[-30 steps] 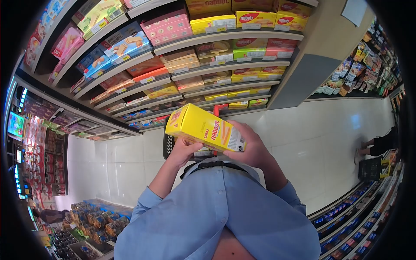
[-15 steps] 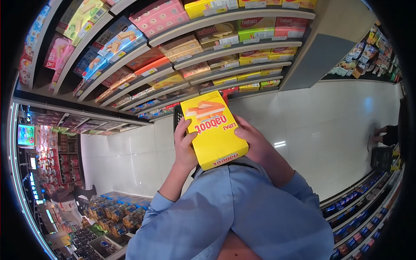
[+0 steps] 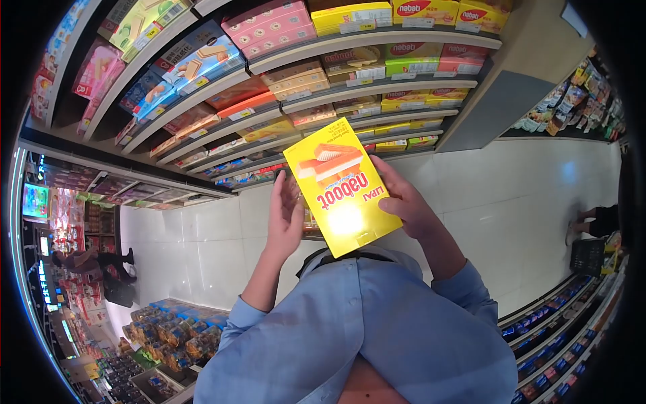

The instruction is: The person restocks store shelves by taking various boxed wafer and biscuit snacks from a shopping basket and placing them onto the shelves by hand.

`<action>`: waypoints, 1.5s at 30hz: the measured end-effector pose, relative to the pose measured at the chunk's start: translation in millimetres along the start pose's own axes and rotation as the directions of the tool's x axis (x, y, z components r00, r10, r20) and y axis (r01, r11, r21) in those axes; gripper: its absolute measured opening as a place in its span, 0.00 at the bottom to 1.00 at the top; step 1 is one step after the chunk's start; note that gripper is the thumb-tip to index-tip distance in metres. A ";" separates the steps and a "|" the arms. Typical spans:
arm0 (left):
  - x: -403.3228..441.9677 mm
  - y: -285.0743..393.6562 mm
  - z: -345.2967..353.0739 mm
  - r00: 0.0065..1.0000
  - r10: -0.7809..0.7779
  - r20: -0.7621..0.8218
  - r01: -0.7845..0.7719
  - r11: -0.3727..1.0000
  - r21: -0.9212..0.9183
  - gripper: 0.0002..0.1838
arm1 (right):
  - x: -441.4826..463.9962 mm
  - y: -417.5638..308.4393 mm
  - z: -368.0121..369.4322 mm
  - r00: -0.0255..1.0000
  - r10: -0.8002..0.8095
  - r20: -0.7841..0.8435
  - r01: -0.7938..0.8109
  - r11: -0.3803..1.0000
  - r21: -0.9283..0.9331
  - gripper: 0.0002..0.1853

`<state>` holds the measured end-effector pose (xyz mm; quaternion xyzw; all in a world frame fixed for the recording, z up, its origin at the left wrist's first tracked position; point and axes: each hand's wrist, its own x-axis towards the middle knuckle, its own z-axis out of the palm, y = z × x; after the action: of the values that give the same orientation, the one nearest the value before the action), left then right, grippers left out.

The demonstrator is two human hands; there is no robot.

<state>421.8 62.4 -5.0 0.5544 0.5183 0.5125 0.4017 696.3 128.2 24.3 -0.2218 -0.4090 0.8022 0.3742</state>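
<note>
A yellow box [image 3: 343, 192] printed "nabati" and a wafer picture is held in front of the blue shirt, its large face up and its print upside down in view. My right hand [image 3: 405, 205] grips the box's right edge, thumb on the front face and fingers behind. My left hand [image 3: 286, 215] is at the left edge, fingers apart and upright, with the palm turned toward the box; whether it touches the box is unclear. Behind the box, part of a dark basket is mostly hidden.
Curved-looking shelves [image 3: 377, 40] of boxed wafers stand ahead. A pillar [image 3: 481, 101] is at their right end. Another person [image 3: 94, 262] is at the far left, and a person's legs and a black basket [image 3: 587, 258] are at the right. Packaged goods [image 3: 175, 333] stand lower left.
The box was turned so its broad face shows, then tilted and raised slightly. My left hand has loosened from its left side. The person at the far left has come more into view.
</note>
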 end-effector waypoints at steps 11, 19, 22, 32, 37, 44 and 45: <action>7.7 6.2 -24.4 0.853 -0.303 0.424 0.501 0.702 -0.507 0.37 | 21.6 6.7 39.5 0.997 -0.078 -0.023 0.077 0.997 -0.027 0.52; 11.6 -8.0 -48.2 0.843 -0.243 0.480 0.518 0.609 -0.601 0.39 | 36.5 9.6 58.4 0.993 -0.117 0.033 0.121 0.944 -0.306 0.55; 9.6 -14.3 -57.7 0.840 -0.245 0.484 0.525 0.589 -0.614 0.39 | 38.8 17.7 67.4 0.992 -0.122 0.006 0.118 0.941 -0.317 0.55; -16.1 -40.5 -53.0 0.916 -0.275 0.293 0.399 0.542 -0.739 0.33 | 33.2 45.3 68.2 0.970 0.096 -0.225 -0.137 0.975 -0.174 0.51; -36.0 -34.6 -42.9 0.930 -0.273 0.245 0.364 0.601 -0.712 0.39 | 13.7 54.8 68.0 0.950 0.092 -0.299 -0.201 0.913 -0.356 0.45; -54.6 -26.9 -19.1 0.989 0.092 -0.118 -0.073 0.985 0.158 0.38 | -25.7 58.6 45.1 0.954 0.283 -0.095 -0.249 0.931 0.268 0.39; -54.6 -20.5 -16.5 0.960 0.244 -0.134 -0.186 0.920 0.345 0.38 | -33.0 55.2 46.4 0.965 0.254 -0.067 -0.219 0.918 0.331 0.39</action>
<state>405.6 10.0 -30.8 0.6203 0.5656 0.5064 0.1976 663.0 58.4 6.9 -0.2492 -0.2222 0.8841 0.3270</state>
